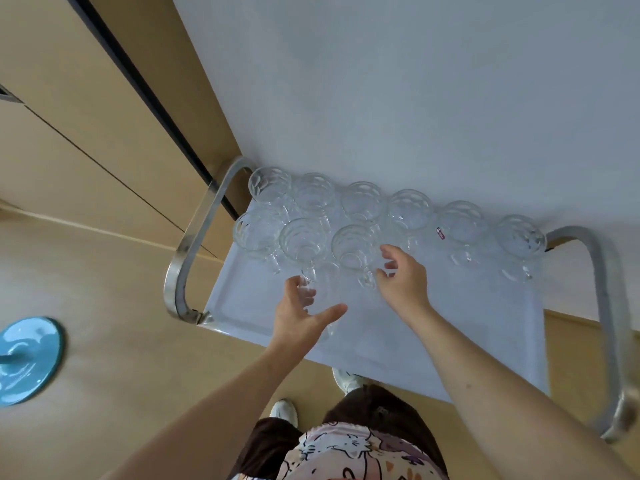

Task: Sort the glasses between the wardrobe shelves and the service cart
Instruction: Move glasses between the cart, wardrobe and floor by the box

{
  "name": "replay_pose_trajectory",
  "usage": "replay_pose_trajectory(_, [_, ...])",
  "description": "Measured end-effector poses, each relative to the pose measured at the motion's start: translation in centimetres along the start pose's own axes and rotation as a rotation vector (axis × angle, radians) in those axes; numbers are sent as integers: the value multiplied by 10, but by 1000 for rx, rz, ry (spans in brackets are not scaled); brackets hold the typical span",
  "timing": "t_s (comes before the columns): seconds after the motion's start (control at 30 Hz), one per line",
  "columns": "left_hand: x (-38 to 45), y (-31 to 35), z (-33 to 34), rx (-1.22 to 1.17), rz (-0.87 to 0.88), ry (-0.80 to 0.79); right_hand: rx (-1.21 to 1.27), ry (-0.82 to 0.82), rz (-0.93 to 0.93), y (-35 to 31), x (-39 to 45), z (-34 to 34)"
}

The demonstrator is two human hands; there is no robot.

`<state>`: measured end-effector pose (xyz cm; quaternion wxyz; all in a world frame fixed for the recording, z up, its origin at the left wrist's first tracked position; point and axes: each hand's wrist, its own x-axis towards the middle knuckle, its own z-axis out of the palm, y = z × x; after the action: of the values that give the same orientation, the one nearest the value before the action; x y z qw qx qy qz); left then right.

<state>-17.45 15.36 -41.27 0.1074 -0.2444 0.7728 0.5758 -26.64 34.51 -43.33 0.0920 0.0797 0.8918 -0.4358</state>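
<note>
Both hands reach over the white top tray (450, 327) of the service cart (609, 306). Left hand (304, 313) wraps loosely around a clear glass mug (320, 299) near the tray's front-left part, thumb spread to the right and fingers curled round its far side, so it appears to grip the mug. Right hand (403, 278) hovers with fingers relaxed and spread, holding nothing, just beside the handle of the front row's rightmost mug (353, 247). Nine more glasses stand on the tray: a back row of six (410, 206) along the white wall (415, 81) and a front row of three at the left. One back-row glass (460, 221) bears a small red label. Curved metal handles (194, 237) frame the cart's ends. On the floor (104, 271) at left lies a blue round base (27, 362).
</note>
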Motion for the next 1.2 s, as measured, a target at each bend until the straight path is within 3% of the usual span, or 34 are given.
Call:
replay_pose_trajectory(0.33, [-17,-25,-57,52,180,-170,-183,138,40,-13,-123,32])
replay_pose_trajectory(0.67, [-68,-60,-91,49,175,-186,-266,124,69,-20,-222,53])
replay_pose_trajectory(0.9, [-109,-86,-64,74,151,-213,-378,70,108,17,-274,44])
replay_pose_trajectory(1.2, [-166,-136,16,90,143,-160,-432,-30,86,121,-321,35])
